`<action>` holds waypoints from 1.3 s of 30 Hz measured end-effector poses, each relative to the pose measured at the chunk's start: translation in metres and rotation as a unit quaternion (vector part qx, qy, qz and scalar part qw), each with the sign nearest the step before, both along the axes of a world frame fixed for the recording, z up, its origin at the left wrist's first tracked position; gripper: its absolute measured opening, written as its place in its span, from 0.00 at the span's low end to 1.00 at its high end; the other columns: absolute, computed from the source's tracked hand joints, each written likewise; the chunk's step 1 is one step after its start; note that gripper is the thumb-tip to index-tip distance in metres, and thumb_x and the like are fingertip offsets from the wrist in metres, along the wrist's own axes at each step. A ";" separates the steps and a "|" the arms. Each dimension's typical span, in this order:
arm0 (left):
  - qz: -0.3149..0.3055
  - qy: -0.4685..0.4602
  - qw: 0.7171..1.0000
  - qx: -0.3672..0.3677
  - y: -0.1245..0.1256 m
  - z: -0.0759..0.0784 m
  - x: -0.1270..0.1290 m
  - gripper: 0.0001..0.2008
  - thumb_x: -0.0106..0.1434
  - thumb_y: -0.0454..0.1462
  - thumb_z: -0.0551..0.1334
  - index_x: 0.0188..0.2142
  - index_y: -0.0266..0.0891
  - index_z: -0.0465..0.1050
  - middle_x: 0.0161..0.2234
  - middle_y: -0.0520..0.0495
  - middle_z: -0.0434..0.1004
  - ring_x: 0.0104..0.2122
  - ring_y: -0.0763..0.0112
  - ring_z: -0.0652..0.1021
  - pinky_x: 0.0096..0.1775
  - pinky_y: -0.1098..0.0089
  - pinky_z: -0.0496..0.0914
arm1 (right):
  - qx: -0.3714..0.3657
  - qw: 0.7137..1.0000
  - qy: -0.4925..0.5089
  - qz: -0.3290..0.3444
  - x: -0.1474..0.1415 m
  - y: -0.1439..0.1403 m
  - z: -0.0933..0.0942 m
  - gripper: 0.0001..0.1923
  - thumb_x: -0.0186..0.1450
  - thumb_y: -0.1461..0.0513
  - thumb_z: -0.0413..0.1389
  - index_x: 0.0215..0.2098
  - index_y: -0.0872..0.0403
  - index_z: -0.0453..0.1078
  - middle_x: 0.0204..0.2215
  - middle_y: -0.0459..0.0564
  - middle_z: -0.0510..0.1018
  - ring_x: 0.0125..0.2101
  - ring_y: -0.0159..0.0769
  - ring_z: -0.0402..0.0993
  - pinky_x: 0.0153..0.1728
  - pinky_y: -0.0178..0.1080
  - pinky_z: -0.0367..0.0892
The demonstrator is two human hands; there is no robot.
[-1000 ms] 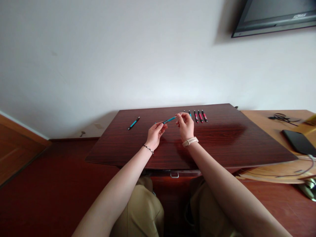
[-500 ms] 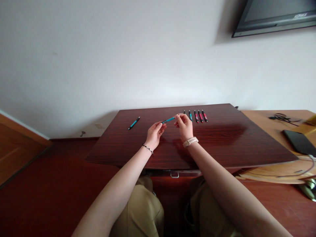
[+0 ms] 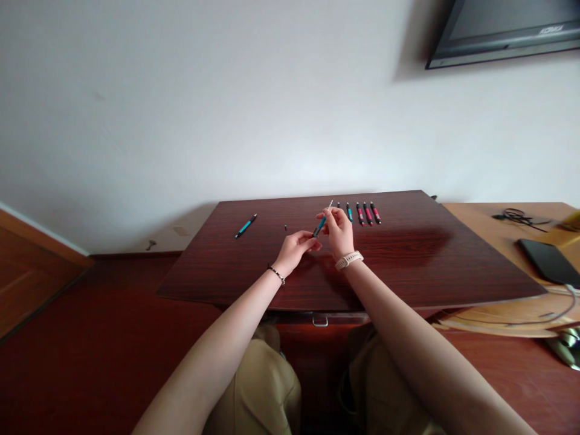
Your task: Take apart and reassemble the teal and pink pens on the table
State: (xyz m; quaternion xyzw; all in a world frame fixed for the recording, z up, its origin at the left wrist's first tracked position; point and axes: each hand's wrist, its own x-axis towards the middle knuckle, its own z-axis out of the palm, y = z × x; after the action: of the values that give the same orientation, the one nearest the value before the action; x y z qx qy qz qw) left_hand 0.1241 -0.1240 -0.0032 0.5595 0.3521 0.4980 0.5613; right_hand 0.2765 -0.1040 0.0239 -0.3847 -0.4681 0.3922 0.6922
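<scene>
Head view: both forearms reach forward over the surface (image 3: pixel 408 266) toward its far edge. The right hand (image 3: pixel 341 232) pinches a teal pen (image 3: pixel 319 226) tilted upright, its grip closed; the left hand (image 3: pixel 296 248) closes on the pen's lower end.

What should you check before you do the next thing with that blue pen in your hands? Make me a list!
1. Both hands grip the teal pen: ok. The left hand pinches its lower end and the right hand holds it higher up.
2. Thin refill tip poking out at the top: ok, it shows above the right fingers.
3. Small dark part lying on the table: ok, it rests apart from the hands.
4. What that small part is: cannot tell, too tiny.
5. Row of pens behind the right hand: ok, lying side by side, untouched.
6. Spare teal pen on the left: ok, well away from the edge.
</scene>
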 end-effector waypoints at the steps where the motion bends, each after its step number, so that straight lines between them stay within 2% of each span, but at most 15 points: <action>1: -0.015 0.010 1.000 0.011 -0.001 0.001 0.002 0.15 0.62 0.47 0.75 0.40 0.39 0.83 0.35 0.42 0.86 0.34 0.62 0.83 0.41 0.64 0.72 | 0.002 1.000 -0.007 0.010 -0.001 -0.002 0.001 0.21 0.70 0.42 0.60 0.41 0.50 0.71 0.38 0.49 0.84 0.21 0.27 0.65 0.22 0.33 0.64; 4: -0.031 0.033 0.998 0.047 -0.001 0.002 0.005 0.14 0.63 0.47 0.74 0.38 0.39 0.83 0.34 0.44 0.85 0.34 0.63 0.80 0.41 0.65 0.71 | 0.011 0.998 -0.038 0.039 -0.006 -0.006 0.003 0.20 0.70 0.42 0.61 0.41 0.50 0.74 0.36 0.48 0.84 0.20 0.28 0.64 0.21 0.33 0.62; 8: 0.001 0.055 0.995 0.083 0.001 0.002 0.003 0.14 0.64 0.48 0.73 0.35 0.39 0.82 0.33 0.46 0.83 0.33 0.66 0.77 0.37 0.68 0.68 | 0.020 0.996 -0.069 0.053 -0.009 -0.010 0.004 0.22 0.71 0.42 0.59 0.44 0.50 0.77 0.38 0.50 0.85 0.24 0.31 0.67 0.24 0.35 0.65; 10: 0.015 0.055 0.995 0.087 0.003 0.001 0.001 0.14 0.64 0.48 0.72 0.37 0.39 0.83 0.33 0.47 0.82 0.33 0.66 0.76 0.36 0.69 0.67 | 0.022 0.996 -0.075 0.033 -0.005 -0.008 0.004 0.21 0.73 0.43 0.56 0.47 0.50 0.78 0.42 0.51 0.85 0.23 0.31 0.67 0.25 0.36 0.66; 12: 0.028 0.053 0.995 0.082 0.004 -0.001 0.001 0.14 0.64 0.48 0.72 0.38 0.40 0.84 0.32 0.47 0.81 0.31 0.67 0.75 0.35 0.68 0.67 | 0.036 0.994 -0.098 -0.027 0.003 -0.004 0.002 0.18 0.76 0.48 0.52 0.50 0.49 0.77 0.45 0.52 0.83 0.26 0.32 0.70 0.28 0.38 0.69; 15: 0.039 0.048 0.996 0.063 0.004 -0.003 0.001 0.14 0.64 0.47 0.73 0.39 0.39 0.84 0.32 0.47 0.81 0.32 0.68 0.76 0.35 0.68 0.67 | 0.071 0.968 -0.186 -0.155 0.021 0.009 -0.007 0.13 0.72 0.61 0.52 0.48 0.50 0.78 0.50 0.56 0.79 0.40 0.41 0.77 0.45 0.45 0.74; 17: 0.039 0.040 0.997 0.051 0.004 -0.004 0.002 0.14 0.62 0.47 0.74 0.39 0.39 0.84 0.34 0.46 0.82 0.34 0.66 0.77 0.38 0.68 0.68 | 0.074 0.950 -0.240 -0.184 0.031 0.018 -0.015 0.17 0.67 0.66 0.51 0.46 0.51 0.80 0.55 0.60 0.75 0.50 0.46 0.76 0.53 0.50 0.73; 20: 0.033 0.039 0.997 0.052 0.004 -0.005 0.002 0.16 0.62 0.48 0.75 0.40 0.38 0.83 0.37 0.45 0.83 0.38 0.65 0.79 0.42 0.68 0.70 | 0.044 0.924 -0.335 -0.178 0.040 0.030 -0.030 0.21 0.62 0.69 0.51 0.46 0.51 0.83 0.60 0.61 0.73 0.62 0.52 0.69 0.65 0.57 0.63; 24: 0.029 0.074 0.994 0.074 0.004 -0.005 0.001 0.18 0.64 0.49 0.72 0.42 0.36 0.82 0.35 0.47 0.81 0.36 0.67 0.77 0.41 0.68 0.70 | 0.005 0.899 -0.421 -0.123 0.041 0.040 -0.045 0.24 0.62 0.68 0.53 0.49 0.49 0.85 0.61 0.58 0.74 0.67 0.52 0.64 0.70 0.59 0.56; 28: 0.030 0.097 0.991 0.084 0.005 -0.005 0.001 0.19 0.65 0.50 0.72 0.43 0.36 0.82 0.34 0.47 0.79 0.34 0.69 0.75 0.39 0.69 0.68 | -0.014 0.890 -0.449 -0.086 0.039 0.046 -0.054 0.23 0.64 0.65 0.54 0.53 0.49 0.84 0.59 0.58 0.77 0.68 0.52 0.64 0.71 0.57 0.56; 33: 0.022 0.101 0.991 0.085 0.004 -0.007 0.001 0.19 0.64 0.50 0.72 0.44 0.36 0.82 0.40 0.43 0.82 0.39 0.65 0.78 0.42 0.67 0.70 | -0.025 0.889 -0.452 -0.061 0.040 0.052 -0.059 0.21 0.63 0.64 0.56 0.51 0.52 0.83 0.57 0.59 0.80 0.64 0.53 0.70 0.70 0.58 0.58; 36: 0.008 0.084 0.993 0.081 0.005 -0.008 0.000 0.19 0.65 0.49 0.71 0.44 0.35 0.81 0.40 0.42 0.83 0.40 0.64 0.79 0.45 0.65 0.71 | -0.019 0.905 -0.422 -0.056 0.041 0.053 -0.056 0.20 0.62 0.65 0.56 0.49 0.53 0.83 0.53 0.59 0.82 0.60 0.52 0.75 0.68 0.57 0.63; 39: 0.006 0.093 0.992 0.087 0.005 -0.008 0.000 0.18 0.65 0.49 0.71 0.43 0.36 0.81 0.36 0.45 0.81 0.37 0.66 0.78 0.43 0.66 0.71 | 0.003 0.935 -0.349 -0.058 0.040 0.049 -0.046 0.19 0.63 0.64 0.55 0.49 0.54 0.82 0.51 0.58 0.84 0.54 0.49 0.79 0.63 0.55 0.69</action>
State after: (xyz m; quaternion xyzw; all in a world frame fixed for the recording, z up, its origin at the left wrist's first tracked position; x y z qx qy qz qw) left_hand 0.1238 -0.1188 -0.0115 0.6477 0.3614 0.4758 0.4727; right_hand 0.3163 -0.0546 -0.0217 -0.5213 -0.6585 0.1909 0.5080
